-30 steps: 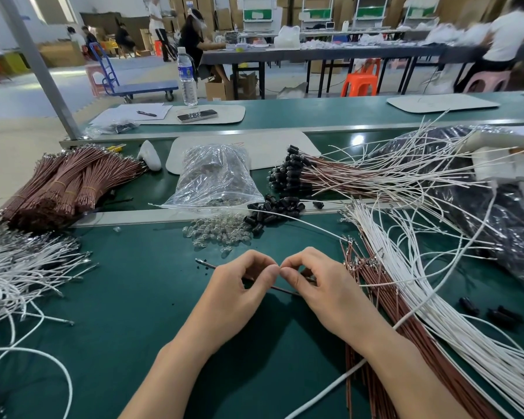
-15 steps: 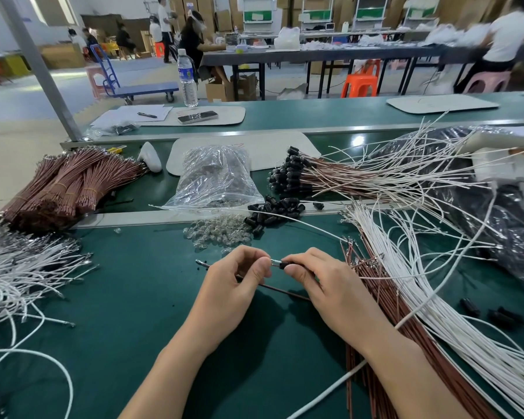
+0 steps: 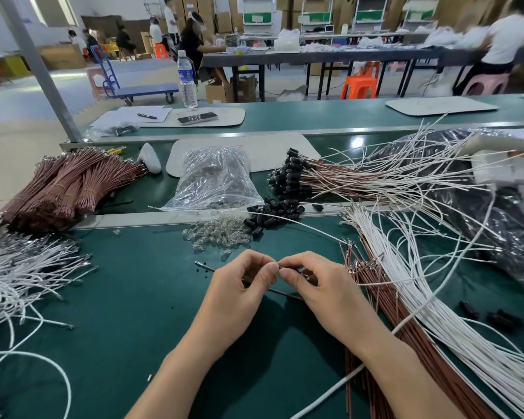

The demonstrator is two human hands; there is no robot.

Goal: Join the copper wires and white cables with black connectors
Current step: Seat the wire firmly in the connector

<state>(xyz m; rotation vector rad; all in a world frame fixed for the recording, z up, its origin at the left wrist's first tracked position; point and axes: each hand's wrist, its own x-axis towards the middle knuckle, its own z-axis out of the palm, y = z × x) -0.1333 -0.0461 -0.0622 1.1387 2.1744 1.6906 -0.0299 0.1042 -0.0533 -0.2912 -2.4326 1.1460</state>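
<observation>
The copper wire (image 3: pixel 208 268) in work lies just left of the frame's centre, a thin dark strand that slants from its metal tip down to the right, passes through the curl of the left hand (image 3: pixel 239 294) and shows again between the 2 hands. The left hand's thumb and forefinger are pinched tight at the tips, touching the tips of the right hand (image 3: pixel 321 291). The right hand's fingers curl round a small black connector (image 3: pixel 303 272), which is mostly hidden; how the wire meets it cannot be told. Both forearms come up from the bottom edge over the green table (image 3: pixel 127 297). Just above the hands sits a small heap of clear bulbs (image 3: pixel 218 235), and beside it to the right a pile of loose connectors (image 3: pixel 273 214). Above these, a crumpled clear plastic bag (image 3: pixel 215 179) stands near the centre. To its right lies a sheaf of joined wires (image 3: pixel 345 182), their black caps pointing left. Down the right side a thick fan of white cables (image 3: pixel 421 297) lies over a run of brown wires (image 3: pixel 406 343), and 1 white cable passes under the right forearm. A black bag (image 3: pixel 496 222) fills the right edge. At middle left, tied copper bundles (image 3: pixel 58 189) lie together, with more white leads (image 3: pixel 18 267) spread below them. On the far bench in the upper left stand a water bottle (image 3: pixel 186 80) and a phone (image 3: pixel 197 118).
</observation>
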